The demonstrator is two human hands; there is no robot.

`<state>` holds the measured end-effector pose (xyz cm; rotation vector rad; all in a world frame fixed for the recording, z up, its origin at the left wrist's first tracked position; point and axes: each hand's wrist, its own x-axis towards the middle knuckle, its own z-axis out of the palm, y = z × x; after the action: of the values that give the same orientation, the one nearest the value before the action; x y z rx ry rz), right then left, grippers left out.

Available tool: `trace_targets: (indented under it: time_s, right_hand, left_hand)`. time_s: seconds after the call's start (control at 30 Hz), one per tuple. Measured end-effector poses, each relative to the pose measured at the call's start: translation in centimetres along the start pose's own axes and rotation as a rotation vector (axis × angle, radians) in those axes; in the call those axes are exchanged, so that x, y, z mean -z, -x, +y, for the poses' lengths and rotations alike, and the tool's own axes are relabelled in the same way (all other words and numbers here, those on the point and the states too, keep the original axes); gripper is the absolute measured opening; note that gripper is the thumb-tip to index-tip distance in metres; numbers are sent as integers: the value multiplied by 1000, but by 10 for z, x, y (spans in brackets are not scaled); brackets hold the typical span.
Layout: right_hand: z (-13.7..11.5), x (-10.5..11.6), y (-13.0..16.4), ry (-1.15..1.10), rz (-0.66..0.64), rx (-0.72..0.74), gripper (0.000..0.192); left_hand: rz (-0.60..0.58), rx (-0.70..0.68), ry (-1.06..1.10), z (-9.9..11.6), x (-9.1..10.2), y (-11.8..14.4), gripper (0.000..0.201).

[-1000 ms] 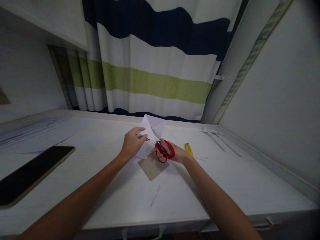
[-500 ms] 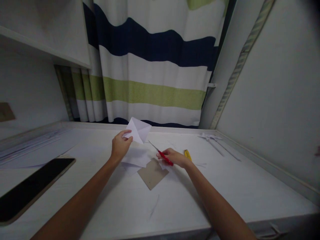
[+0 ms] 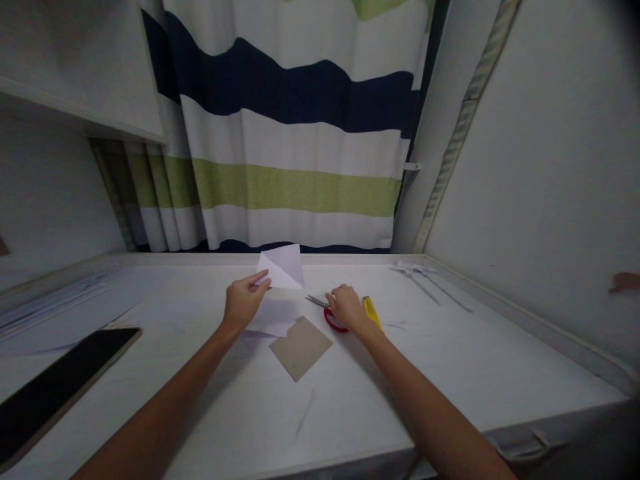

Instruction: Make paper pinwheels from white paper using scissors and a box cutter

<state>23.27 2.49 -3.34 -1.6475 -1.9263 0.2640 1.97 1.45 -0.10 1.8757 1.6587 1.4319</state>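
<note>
My left hand (image 3: 243, 301) pinches a folded piece of white paper (image 3: 283, 265) by its lower left edge, holding it up above the table. Crease lines run across its face. A pair of scissors (image 3: 335, 321) with red handles lies on the table, blades pointing left. Over the scissors is my right hand (image 3: 347, 307), fingers loosely bent and slightly apart; whether they still touch the scissors is hard to see. Just right of that hand lies a yellow utility knife (image 3: 371, 312), partly hidden by it. A square of grey-brown cardboard (image 3: 301, 350) rests between my forearms.
More white paper (image 3: 273, 319) lies beneath my left hand. A phone (image 3: 65, 387) and stacked sheets (image 3: 55, 300) occupy the left side. Thin paper strips (image 3: 420, 280) sit at the back right. Behind hangs a striped curtain (image 3: 295, 187). Another hand (image 3: 625, 283) shows at the right edge.
The scissors have gone from my right hand's grip down onto the table, and its fingers have loosened. My left hand has turned the folded paper. The view has shifted slightly to the right.
</note>
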Motion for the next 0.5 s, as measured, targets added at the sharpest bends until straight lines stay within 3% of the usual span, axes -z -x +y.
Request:
trace_targets:
  time_s: [0.1, 0.2, 0.3, 0.37, 0.4, 0.5]
  right_hand:
    - [-7, -1, -8, -149, 13, 97, 35]
    - [-7, -6, -13, -251, 1, 118, 35]
    - [-1, -7, -12, -285, -39, 106, 31]
    - [1, -5, -10, -302, -104, 116, 28]
    - [1, -3, -8, -311, -149, 127, 27]
    - [-3, -1, -4, -314, -291, 181, 22]
  left_hand:
    - [-136, 5, -58, 4, -6, 4, 41]
    - [-321, 2, 1, 9, -12, 9, 36]
    - [-609, 37, 106, 14, -9, 12, 34]
    - [-783, 77, 62, 18, 1, 11, 37]
    - [-803, 56, 21, 20, 7, 9, 37]
    - [-661, -65, -55, 27, 24, 3, 32]
